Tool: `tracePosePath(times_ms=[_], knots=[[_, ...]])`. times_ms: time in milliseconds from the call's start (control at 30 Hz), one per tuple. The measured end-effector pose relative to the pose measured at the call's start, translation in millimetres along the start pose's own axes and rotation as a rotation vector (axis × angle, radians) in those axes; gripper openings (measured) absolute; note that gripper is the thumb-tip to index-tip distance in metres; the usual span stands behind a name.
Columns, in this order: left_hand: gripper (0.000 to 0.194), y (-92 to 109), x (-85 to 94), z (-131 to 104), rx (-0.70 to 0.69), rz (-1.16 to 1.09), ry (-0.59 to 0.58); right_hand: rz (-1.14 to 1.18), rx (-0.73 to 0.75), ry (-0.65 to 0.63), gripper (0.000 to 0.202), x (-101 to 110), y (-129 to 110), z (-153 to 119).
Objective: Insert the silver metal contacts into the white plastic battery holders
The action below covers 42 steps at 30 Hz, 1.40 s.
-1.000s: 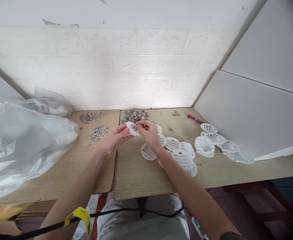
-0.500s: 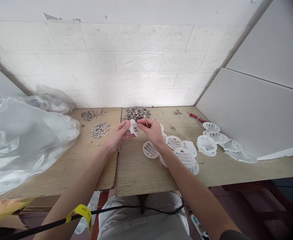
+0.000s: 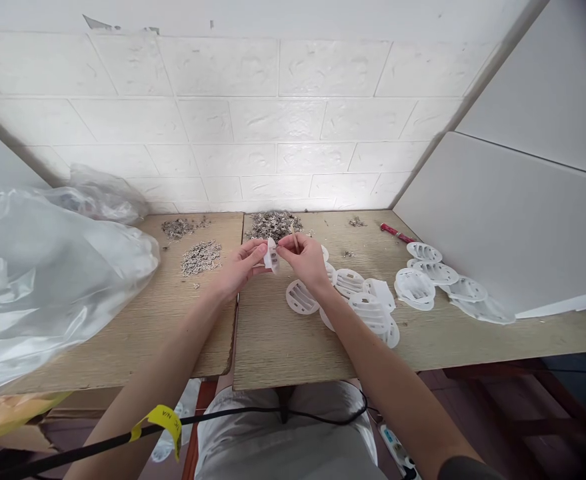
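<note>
My left hand holds a white plastic slotted disc on edge, thumb on one side and fingers behind and below. My right hand is closed in a pinch at the disc's right side; whatever small thing is between its fingertips is too hidden to name. A thin tan stick-like shape shows among the right fingers. Behind the hands lies a heap of small metal parts. More slotted white discs lie under and beside my right forearm, several overlapping.
Flat metal pieces and a smaller pile of metal bits lie at left, beside a large clear plastic bag. Stacked discs and a red-handled tool lie at right, near a grey panel. A black cable crosses my lap.
The disc in my left hand has turned more edge-on and shifted slightly right. My right fingertips stay at its side, and the stick-like shape stands more upright.
</note>
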<state>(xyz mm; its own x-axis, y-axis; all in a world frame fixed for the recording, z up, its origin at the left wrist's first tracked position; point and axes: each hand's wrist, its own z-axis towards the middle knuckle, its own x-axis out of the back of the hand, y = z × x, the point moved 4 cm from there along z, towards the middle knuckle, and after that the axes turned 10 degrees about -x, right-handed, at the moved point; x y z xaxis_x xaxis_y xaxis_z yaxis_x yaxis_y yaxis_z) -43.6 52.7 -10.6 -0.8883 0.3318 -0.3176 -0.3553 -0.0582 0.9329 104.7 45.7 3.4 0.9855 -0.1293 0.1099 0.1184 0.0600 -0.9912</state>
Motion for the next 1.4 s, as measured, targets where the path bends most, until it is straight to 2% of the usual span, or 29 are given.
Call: tracePosePath(times_ms=[200,367,667,800,1033,1167,1400], knots=[[0.041,-2,1.6,0,-0.017,0.037,-0.001,-0.032,-0.026,0.007,0.016,2,0,2],[0.039,-3,2.5,1,-0.036,0.103,-0.064,-0.045,-0.02,0.021,0.015,2,0,0],[0.041,-3,7.1,1,-0.043,0.171,-0.034,-0.244,0.185,0.084,0.01,-1,-12,-9],[0.043,-1,5.5,0,-0.049,0.186,0.0,-0.273,0.211,0.082,0.015,-2,-13,-9],[0.046,-1,5.1,2,-0.065,0.146,0.049,-0.146,0.081,0.018,0.012,1,-7,-5],[0.047,-2,6.0,3,-0.071,0.069,0.033,-0.076,0.039,-0.012,0.016,2,-4,-1],[0.041,0,4.6,2,-0.067,-0.031,0.005,0.091,-0.12,-0.092,0.019,3,1,4]])
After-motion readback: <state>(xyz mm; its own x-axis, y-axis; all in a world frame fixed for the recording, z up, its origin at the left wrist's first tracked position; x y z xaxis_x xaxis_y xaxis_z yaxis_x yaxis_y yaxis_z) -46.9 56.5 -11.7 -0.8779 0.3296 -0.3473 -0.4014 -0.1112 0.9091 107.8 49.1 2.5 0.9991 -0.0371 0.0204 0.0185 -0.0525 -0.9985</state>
